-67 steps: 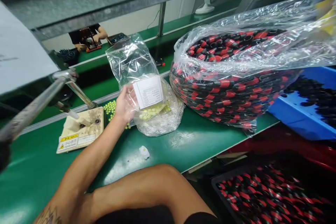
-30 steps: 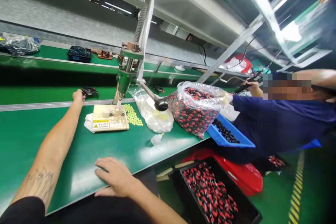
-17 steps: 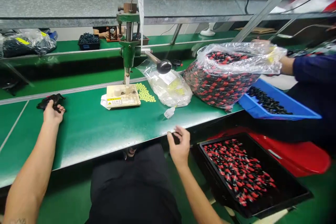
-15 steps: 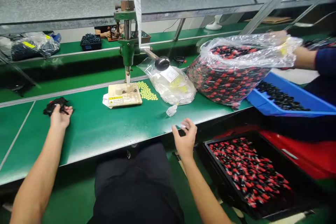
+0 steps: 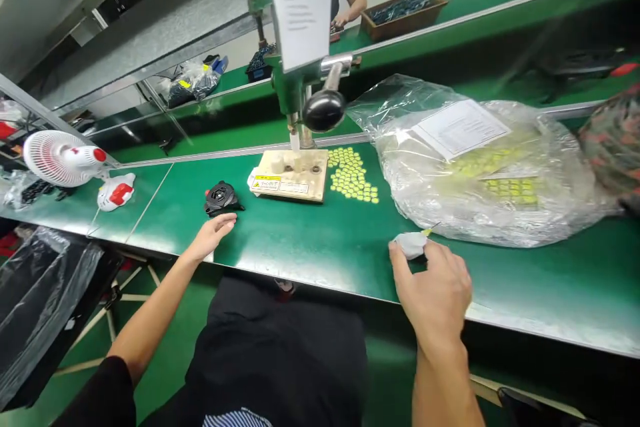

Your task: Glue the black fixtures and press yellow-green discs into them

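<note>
My right hand [image 5: 440,290] has its thumb and fingers around a small white squeeze bottle [image 5: 413,245] with a yellow neck and thin needle tip, at the table's front. Its fingertips are partly hidden. My left hand [image 5: 214,235] is open, fingers stretched out and empty, just in front of a round black plastic part [image 5: 221,197] lying on the green table. Between the hands, farther back, stands a green hand press [image 5: 290,90] with a black ball lever and a cream base [image 5: 293,175]. Small yellow-green round pieces [image 5: 350,175] lie right of the base.
A clear plastic bag [image 5: 500,213] with a paper and yellow sheets spreads over the right side. A bag of red and black parts [image 5: 613,140] sits beyond it. At left is a white fan [image 5: 63,159]. A paper sheet [image 5: 300,7] hangs before the press.
My left hand has let go of the black part, which now lies on the table. My right hand has reached the white bottle and closed on it. The view has turned and come closer.
</note>
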{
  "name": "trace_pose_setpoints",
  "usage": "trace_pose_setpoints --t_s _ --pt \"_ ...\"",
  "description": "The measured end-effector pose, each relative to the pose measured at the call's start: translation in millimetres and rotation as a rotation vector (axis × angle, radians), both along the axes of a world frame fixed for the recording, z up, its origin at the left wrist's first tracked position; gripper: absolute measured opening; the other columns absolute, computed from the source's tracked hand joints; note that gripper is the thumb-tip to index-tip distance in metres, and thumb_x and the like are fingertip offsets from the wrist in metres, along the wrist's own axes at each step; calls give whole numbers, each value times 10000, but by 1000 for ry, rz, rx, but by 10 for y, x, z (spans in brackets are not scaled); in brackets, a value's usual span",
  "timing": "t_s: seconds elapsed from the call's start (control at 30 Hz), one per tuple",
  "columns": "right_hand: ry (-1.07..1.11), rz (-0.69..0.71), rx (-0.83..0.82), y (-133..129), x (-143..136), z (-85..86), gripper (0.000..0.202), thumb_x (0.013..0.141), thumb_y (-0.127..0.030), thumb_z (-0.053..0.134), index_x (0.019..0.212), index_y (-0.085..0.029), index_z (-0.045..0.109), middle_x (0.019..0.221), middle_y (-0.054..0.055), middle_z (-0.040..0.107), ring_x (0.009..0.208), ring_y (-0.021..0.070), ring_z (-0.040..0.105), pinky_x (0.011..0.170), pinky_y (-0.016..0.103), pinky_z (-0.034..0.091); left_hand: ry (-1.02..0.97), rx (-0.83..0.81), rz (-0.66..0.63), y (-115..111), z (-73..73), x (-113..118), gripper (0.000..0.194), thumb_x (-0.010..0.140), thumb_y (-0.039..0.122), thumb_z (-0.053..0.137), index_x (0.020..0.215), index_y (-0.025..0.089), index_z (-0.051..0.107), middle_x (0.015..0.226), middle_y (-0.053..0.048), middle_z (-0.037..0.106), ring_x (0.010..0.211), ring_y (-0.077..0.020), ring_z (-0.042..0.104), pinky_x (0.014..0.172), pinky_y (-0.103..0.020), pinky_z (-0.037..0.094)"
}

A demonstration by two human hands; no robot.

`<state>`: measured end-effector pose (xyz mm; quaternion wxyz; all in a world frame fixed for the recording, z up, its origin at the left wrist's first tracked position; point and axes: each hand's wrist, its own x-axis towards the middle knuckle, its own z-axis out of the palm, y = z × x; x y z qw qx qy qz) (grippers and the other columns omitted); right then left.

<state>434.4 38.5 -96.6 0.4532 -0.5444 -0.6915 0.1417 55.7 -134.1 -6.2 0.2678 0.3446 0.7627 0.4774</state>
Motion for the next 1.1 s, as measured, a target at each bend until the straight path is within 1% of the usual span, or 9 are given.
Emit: trace_pose_setpoints --t_s 0.1,0.2,0.33,0.53,0.67,0.77,0.9,1.0,1.1 --pt "22 26 -31 -90 -2 47 533 1041 -647 425 1103 -187 688 1092 165 751 983 347 683 821 453 480 208 -20 10 -26 217 -48 295 819 484 799 864 193 781 997 -137 787 1107 -372 711 1041 -471 532" --pt "96 78 -70 -144 14 102 471 1047 -621 458 1113 -211 681 1187 127 761 958 314 707 774 404 461 407 45 104 80 288 -229 245 877 442 738 962 213 728 1295 -139 702 1377 -352 554 1181 -438 428" --pt "211 148 -140 -157 70 160 437 1011 -617 540 1117 -225 701 1192 114 759 1053 311 710 854 411 486 488 36 146 124 58 -276 462 929 440 665 1303 175 607 1437 -188 611 1292 -315 616 1129 -464 481" --pt "494 165 -234 -159 99 118 387 854 -554 795 1048 -220 765 1130 94 748 974 262 686 865 422 533 449 -89 -25 -301 -192 299 765 1015 431 578 1666 185 260 1514 -210 596 1224 -284 706 1030 -444 578" --pt "865 131 -276 -219 -62 136 515 719 -591 911 1002 -190 753 966 81 733 799 212 665 667 342 524 683 -62 -169 -303 58 219 402 1050 416 552 1398 244 652 1155 -104 794 1043 -260 760 991 -449 605" --pt "1012 328 -342 -283 -316 271 561 747 -619 892 1104 -234 692 798 24 682 658 172 590 547 282 475 871 83 -433 -30 207 -82 292 1036 367 571 1210 232 762 1438 -129 678 1399 -328 573 1193 -550 462" --pt "1055 540 -399 -282 -730 513 451 820 -518 865 1131 -311 613 716 -18 638 602 166 557 504 242 441 836 -45 -645 225 185 -226 512 1034 381 581 1510 192 577 1682 -178 416 1576 -382 341 1272 -612 342" --pt "1146 613 -500 -162 -1005 674 343 820 -480 856 1027 -290 660 592 -54 484 517 120 427 486 209 371 711 -113 -503 226 137 -223 673 996 484 637 1572 173 483 1705 -208 352 1550 -403 375 1235 -602 401" --pt "1278 691 -662 24 -1241 807 360 742 -478 919 895 -262 675 574 -81 336 486 88 262 452 193 285 374 -169 -372 291 135 -384 731 955 572 652 1528 146 496 1557 -225 525 1358 -365 596 1089 -536 550"
